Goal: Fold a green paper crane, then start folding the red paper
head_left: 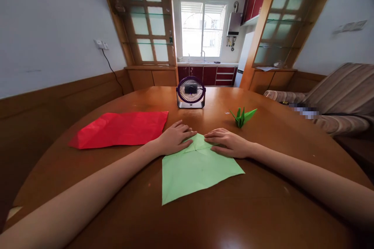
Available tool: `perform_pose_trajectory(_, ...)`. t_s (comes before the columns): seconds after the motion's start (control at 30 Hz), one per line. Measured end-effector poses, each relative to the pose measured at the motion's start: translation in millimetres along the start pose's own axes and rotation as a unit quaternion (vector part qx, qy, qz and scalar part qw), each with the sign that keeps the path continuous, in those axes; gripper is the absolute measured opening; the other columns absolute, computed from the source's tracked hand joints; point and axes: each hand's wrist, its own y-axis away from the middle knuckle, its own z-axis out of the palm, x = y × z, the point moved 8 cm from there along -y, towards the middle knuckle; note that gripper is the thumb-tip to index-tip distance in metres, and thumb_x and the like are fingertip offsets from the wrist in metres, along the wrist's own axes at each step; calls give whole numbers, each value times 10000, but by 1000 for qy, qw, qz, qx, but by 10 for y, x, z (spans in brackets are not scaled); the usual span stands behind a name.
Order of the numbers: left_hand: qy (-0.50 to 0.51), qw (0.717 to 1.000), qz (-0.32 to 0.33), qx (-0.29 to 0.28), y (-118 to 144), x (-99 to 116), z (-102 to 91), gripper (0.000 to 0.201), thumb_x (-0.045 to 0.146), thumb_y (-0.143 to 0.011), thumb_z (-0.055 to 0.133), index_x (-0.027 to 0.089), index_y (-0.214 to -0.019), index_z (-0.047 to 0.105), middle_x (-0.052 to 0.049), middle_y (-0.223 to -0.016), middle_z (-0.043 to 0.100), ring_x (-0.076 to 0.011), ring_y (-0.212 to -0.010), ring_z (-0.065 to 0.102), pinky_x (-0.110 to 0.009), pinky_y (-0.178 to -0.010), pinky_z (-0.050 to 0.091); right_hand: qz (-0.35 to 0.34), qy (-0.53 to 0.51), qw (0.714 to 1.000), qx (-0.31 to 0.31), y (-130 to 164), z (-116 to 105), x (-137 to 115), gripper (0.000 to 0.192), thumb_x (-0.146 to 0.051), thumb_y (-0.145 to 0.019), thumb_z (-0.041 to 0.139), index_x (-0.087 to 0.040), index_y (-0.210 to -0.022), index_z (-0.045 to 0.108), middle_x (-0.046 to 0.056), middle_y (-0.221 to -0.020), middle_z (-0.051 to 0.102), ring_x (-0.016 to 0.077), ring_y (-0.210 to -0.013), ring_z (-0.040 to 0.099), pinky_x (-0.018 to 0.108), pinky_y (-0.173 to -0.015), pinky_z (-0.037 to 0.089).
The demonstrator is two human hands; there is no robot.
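Observation:
A light green sheet of paper (198, 173) lies on the wooden table in front of me, its far edge folded to a blunt point and crease lines showing near that end. My left hand (177, 138) rests on its far left part, fingers stretched out flat. On the far right part lies my right hand (226, 142), its fingers also extended and pressing the paper down. Between the two sets of fingertips a narrow strip of paper shows. The fingers cover parts of the folded edges.
Left of my hands lies a creased red sheet of paper (125, 128). A folded green paper crane (241, 117) stands on the table (277, 198) to the right. Beyond my hands stands a small dark fan (191, 91). A striped sofa (336, 97) is at the right.

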Motion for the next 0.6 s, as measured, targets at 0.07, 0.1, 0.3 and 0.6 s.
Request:
perform_pose_trajectory(0.07, -4, 1000, 3, 1, 4, 0, -2, 442, 424, -998, 330, 231, -1344, 528, -82, -1238, 605, -227, -1164, 535, -458, -1121, 240, -5, 7, 1000, 10, 6, -19, -7, 324, -318, -972, 475, -179, -1244, 586, 97, -1174, 652, 227, -1092, 578, 485, -1041, 379)
perform_pose_trajectory(0.1, -5, 1000, 3, 0, 6, 0, -3, 444, 425, -1000, 327, 229, -1343, 530, -84, -1237, 607, -228, -1163, 537, -458, -1120, 240, -12, 11, 1000, 16, 26, -41, -15, 297, -303, -971, 475, -179, -1208, 602, 83, -1120, 672, 216, -1049, 592, 489, -1053, 365)
perform_pose_trajectory(0.3, 6, 1000, -4, -9, -4, -1, -1, 431, 400, -1011, 315, 223, -1328, 547, -91, -1232, 610, -230, -1165, 537, -467, -1109, 244, -59, 33, 997, 32, 220, -173, -89, 208, -208, -955, 452, -176, -996, 653, 40, -846, 680, 175, -822, 590, 464, -1035, 376)
perform_pose_trajectory(0.6, 55, 995, -73, -38, -48, -67, -53, 413, 399, -939, 470, 192, -1274, 596, -106, -1119, 597, -256, -1061, 549, -393, -949, 397, -84, 68, 988, 110, 248, -253, -124, 212, -167, -943, 455, -182, -821, 627, 10, -648, 578, 154, -637, 500, 406, -889, 469)
